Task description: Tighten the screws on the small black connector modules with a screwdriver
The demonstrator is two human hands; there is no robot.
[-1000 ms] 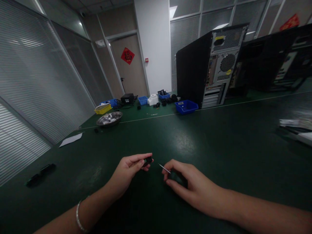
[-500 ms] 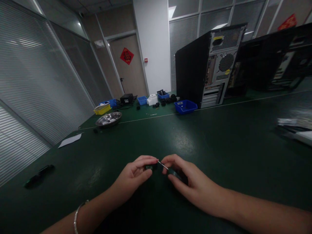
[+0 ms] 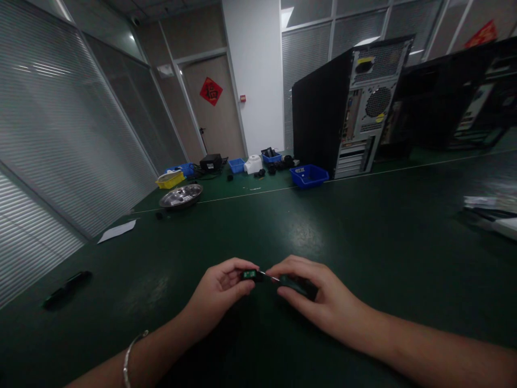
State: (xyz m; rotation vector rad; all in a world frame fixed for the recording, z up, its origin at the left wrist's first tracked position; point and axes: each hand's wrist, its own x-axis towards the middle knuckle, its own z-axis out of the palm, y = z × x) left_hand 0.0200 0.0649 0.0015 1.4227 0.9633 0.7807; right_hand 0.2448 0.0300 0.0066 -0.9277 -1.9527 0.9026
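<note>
Between thumb and fingers, my left hand [image 3: 221, 285] grips a small black part with a green circuit board [image 3: 249, 275] showing on it; its exact kind I cannot make out. My right hand [image 3: 311, 285] is wrapped round the dark handle of a screwdriver [image 3: 291, 284]. The thin metal shaft points left, its tip at the right end of the black part; whether it touches a screw is too small to tell. Both hands are above the green table [image 3: 258, 231]. At the far left lies a dark, elongated black-and-green object [image 3: 67, 290], apart from my hands.
A metal bowl [image 3: 181, 196] with small pieces and a white paper [image 3: 117, 231] lie at the left. Farther back are a yellow tray [image 3: 170, 180], a blue bin [image 3: 309, 177], a white plastic housing [image 3: 253, 164] and a black computer tower [image 3: 319, 113]. At the right edge lies a pale, blurred item [image 3: 493, 213].
The black part in my left hand has turned, so more green board shows. My right hand's fingers have closed in along the screwdriver, and its shaft lies flatter.
</note>
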